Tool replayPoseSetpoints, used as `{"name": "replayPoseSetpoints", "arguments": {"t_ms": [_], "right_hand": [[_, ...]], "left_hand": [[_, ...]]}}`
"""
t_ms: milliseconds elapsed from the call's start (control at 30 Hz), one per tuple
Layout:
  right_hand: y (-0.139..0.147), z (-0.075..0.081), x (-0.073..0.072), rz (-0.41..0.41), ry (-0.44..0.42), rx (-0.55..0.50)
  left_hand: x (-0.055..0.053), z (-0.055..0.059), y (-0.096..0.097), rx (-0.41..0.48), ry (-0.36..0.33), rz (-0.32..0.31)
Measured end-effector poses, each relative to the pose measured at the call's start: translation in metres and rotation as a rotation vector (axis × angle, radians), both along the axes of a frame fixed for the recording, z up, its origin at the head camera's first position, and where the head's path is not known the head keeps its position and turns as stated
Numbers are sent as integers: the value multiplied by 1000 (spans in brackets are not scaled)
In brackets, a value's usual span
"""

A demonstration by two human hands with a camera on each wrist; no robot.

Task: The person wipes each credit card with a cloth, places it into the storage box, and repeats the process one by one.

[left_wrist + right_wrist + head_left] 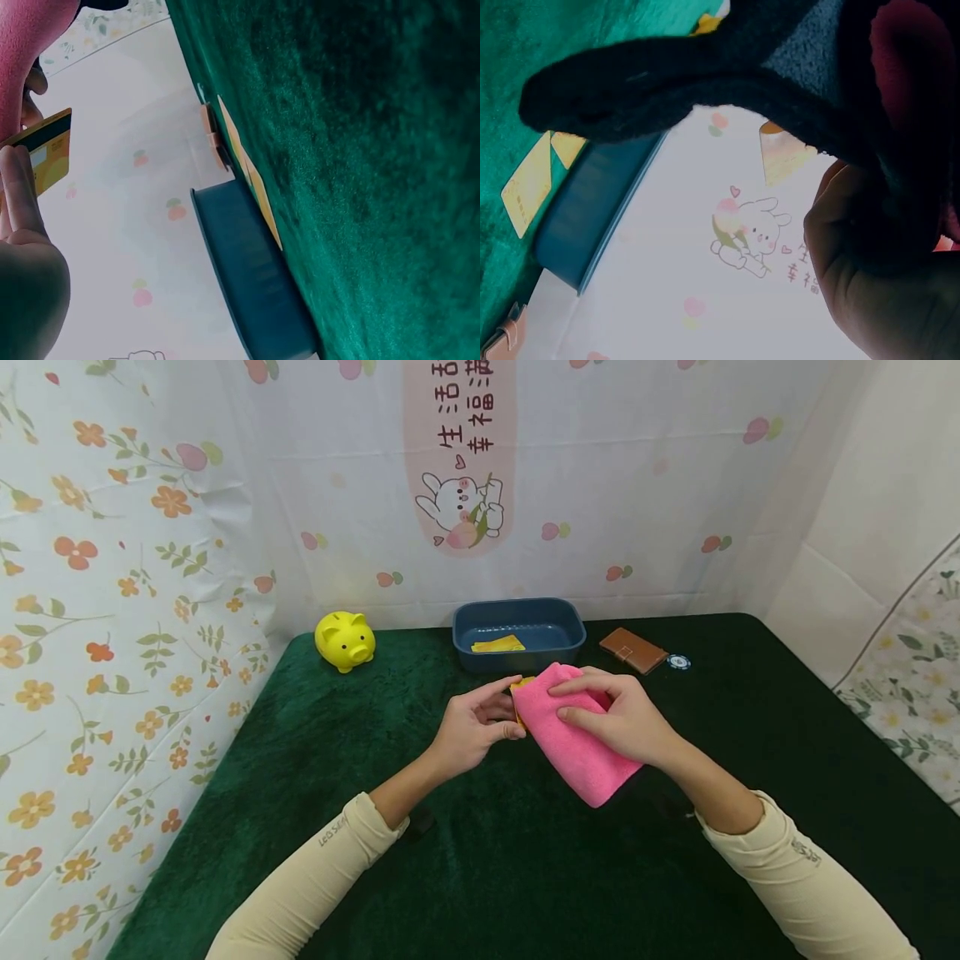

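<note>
My left hand [480,727] pinches a gold bank card [51,154] by its edge, above the table. A black stripe crosses the side of the card seen in the left wrist view. My right hand [626,714] grips a pink cloth [577,743] laid over the card, its lower corner hanging down. Only a narrow yellow strip of the card shows beside the cloth in the head view. From the right wrist, the cloth's hanging folds look dark, and the gold card [780,157] sticks out near the fingers.
Behind the hands stands a blue bin [517,657] with yellow cards [498,644] inside. More gold cards [529,184] lie on the green tabletop in front of it. A yellow piggy bank [345,641] is at left, a brown wallet [633,650] and poker chip [678,662] at right.
</note>
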State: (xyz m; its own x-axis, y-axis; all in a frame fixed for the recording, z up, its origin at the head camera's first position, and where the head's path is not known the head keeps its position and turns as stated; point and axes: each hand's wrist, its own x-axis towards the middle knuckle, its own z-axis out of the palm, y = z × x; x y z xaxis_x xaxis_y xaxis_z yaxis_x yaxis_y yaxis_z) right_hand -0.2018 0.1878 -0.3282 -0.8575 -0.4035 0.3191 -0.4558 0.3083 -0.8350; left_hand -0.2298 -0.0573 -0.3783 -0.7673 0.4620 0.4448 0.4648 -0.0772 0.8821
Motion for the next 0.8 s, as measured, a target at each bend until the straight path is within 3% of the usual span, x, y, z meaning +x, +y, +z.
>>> {"name": "replayPoseSetpoints", "arguments": {"t_ms": [467, 600, 800], "right_hand": [[3, 1, 4, 58, 17, 36], [6, 2, 4, 83, 19, 47], [12, 4, 6, 107, 2, 62]], "left_hand": [[2, 0, -1, 59, 34, 50], [2, 0, -1, 87, 37, 37], [4, 0, -1, 143, 20, -41]]}}
